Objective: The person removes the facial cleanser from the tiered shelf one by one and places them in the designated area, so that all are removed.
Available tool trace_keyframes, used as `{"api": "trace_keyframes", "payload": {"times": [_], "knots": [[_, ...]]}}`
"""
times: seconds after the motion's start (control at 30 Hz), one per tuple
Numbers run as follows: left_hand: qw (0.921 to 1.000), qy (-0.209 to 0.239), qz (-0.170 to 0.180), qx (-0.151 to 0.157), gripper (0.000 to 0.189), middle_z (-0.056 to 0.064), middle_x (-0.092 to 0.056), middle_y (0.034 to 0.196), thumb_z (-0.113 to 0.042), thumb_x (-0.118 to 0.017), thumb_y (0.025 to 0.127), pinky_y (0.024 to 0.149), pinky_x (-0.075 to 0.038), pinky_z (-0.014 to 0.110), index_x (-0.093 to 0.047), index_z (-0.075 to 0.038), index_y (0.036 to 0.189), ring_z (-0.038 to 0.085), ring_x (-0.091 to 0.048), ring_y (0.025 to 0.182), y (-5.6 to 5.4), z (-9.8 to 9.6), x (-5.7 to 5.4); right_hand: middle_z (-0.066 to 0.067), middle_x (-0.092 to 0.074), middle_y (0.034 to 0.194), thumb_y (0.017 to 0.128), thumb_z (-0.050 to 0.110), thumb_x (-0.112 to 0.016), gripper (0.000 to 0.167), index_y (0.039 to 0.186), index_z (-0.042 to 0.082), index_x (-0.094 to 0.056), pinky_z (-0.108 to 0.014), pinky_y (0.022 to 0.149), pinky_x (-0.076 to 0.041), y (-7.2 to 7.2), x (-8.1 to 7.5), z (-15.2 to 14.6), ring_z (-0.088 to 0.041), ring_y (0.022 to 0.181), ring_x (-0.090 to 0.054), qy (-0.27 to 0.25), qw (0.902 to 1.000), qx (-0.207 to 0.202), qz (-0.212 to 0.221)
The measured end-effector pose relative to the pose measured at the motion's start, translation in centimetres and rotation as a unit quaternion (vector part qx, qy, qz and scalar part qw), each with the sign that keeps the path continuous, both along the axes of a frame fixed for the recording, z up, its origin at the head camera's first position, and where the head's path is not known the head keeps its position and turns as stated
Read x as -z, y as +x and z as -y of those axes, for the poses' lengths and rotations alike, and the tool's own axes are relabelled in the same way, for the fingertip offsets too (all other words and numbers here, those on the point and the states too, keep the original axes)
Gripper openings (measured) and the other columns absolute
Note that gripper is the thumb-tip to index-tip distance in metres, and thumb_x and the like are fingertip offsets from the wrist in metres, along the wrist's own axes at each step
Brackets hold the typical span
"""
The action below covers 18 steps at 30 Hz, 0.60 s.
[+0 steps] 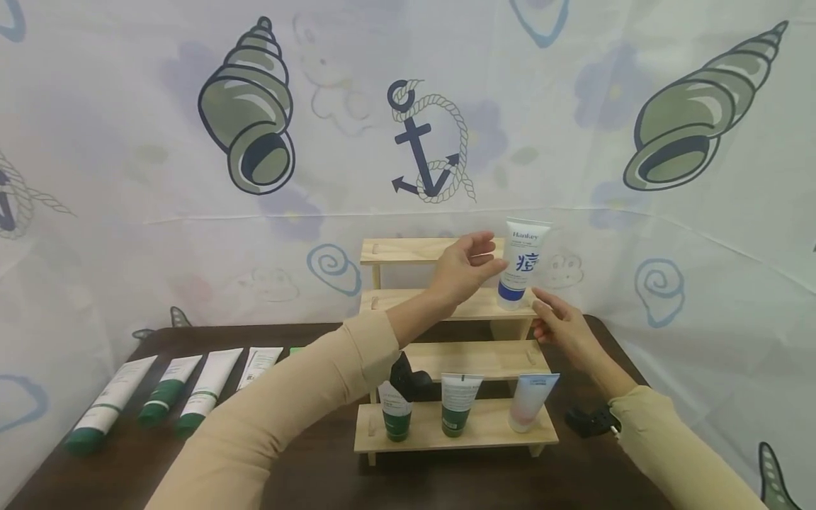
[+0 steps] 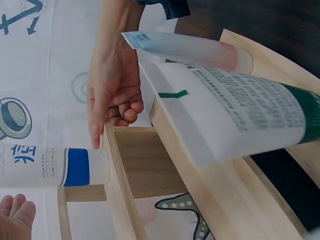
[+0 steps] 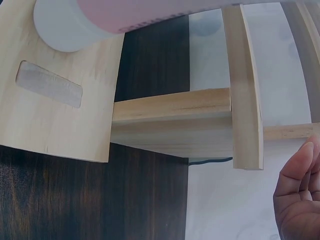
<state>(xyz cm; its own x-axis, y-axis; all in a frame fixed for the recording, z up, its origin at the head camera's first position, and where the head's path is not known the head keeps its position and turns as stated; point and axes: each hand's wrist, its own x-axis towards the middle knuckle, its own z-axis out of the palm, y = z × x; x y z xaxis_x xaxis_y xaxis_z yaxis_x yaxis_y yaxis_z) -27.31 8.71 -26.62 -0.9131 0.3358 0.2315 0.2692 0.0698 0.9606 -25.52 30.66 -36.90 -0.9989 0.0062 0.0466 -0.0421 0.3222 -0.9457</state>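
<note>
A white tube with a blue band (image 1: 524, 258) stands cap down near the right end of the second shelf from the top (image 1: 478, 304). My left hand (image 1: 468, 265) is at the tube's left side, its thumb close to it; in the left wrist view its fingertips (image 2: 19, 212) show a gap from the tube. My right hand (image 1: 564, 326) is low at the tube's right. Its index finger reaches the shelf's end beside the transparent cap, while the other fingers bend loosely. In the right wrist view the right hand (image 3: 300, 195) is partly cut off.
The bottom shelf (image 1: 421, 443) of the wooden stand holds two green-and-white tubes (image 1: 455, 407) and a pink-and-blue tube (image 1: 531, 404). Several more white and green tubes (image 1: 168, 389) lie on the dark table (image 1: 306, 453) at left. A patterned cloth (image 1: 542, 163) hangs behind.
</note>
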Motion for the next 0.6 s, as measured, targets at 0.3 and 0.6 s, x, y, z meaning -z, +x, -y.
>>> {"api": "trace_keyframes", "payload": {"times": [0.3, 0.6], "knots": [[0.9998, 0.004, 0.01, -0.017, 0.054, 0.01, -0.054, 0.134, -0.015, -0.069, 0.086, 0.097, -0.047, 0.034, -0.047, -0.008, 0.135, 0.025, -0.054, 0.121, -0.9, -1.9, 0.1, 0.0, -0.054, 0.081, 0.099, 0.035, -0.044, 0.061, 0.149, 0.008, -0.023, -0.018, 0.063, -0.051, -0.1, 0.2, -0.1, -0.005, 0.066, -0.053, -0.014, 0.9999, 0.001, -0.002], [0.999, 0.012, 0.023, -0.035, 0.054, 0.01, -0.055, 0.133, -0.013, -0.069, 0.085, 0.099, -0.045, 0.033, -0.047, -0.008, 0.135, 0.025, -0.054, 0.121, -1.5, -3.2, 0.2, 0.002, -0.055, 0.08, 0.099, 0.034, -0.045, 0.06, 0.149, 0.007, -0.024, -0.018, 0.062, -0.051, -0.1, 0.2, -0.1, -0.004, 0.065, -0.054, -0.027, 0.9996, -0.001, -0.002]]}}
